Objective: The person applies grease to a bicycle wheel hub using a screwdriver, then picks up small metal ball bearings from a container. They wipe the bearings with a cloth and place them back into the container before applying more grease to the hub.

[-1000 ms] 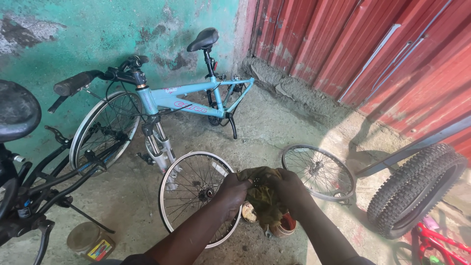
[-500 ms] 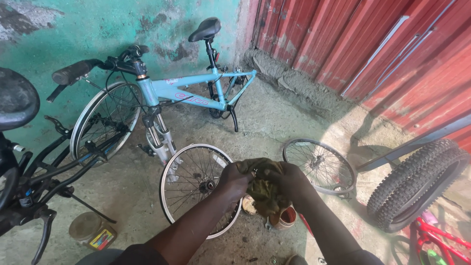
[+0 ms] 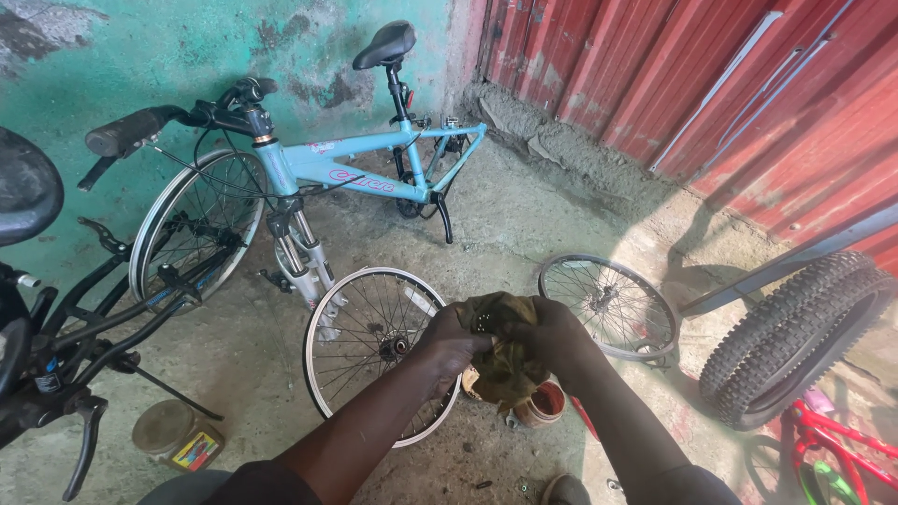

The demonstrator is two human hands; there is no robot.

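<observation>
My left hand (image 3: 447, 344) and my right hand (image 3: 554, 335) both grip a dirty olive-green rag (image 3: 500, 360), bunched up between them at chest height. A small dark metal part shows in the rag's top fold, too small to tell what it is. Below my hands a bare spoked wheel (image 3: 365, 348) leans at the front fork of a light-blue bicycle (image 3: 351, 168) that has no wheels mounted. A small red pot (image 3: 543, 402) sits on the ground under the rag.
A second bare rim (image 3: 610, 304) lies flat to the right. A knobby tyre (image 3: 795, 337) leans on a grey bar at right, above a red child's bike (image 3: 832, 449). A black bicycle (image 3: 56, 327) stands at left, a round tin (image 3: 178, 435) beside it. Red corrugated wall behind.
My hands stay together on the rag, working it slightly. My head has shifted a little, so the scene sits slightly differently in view.
</observation>
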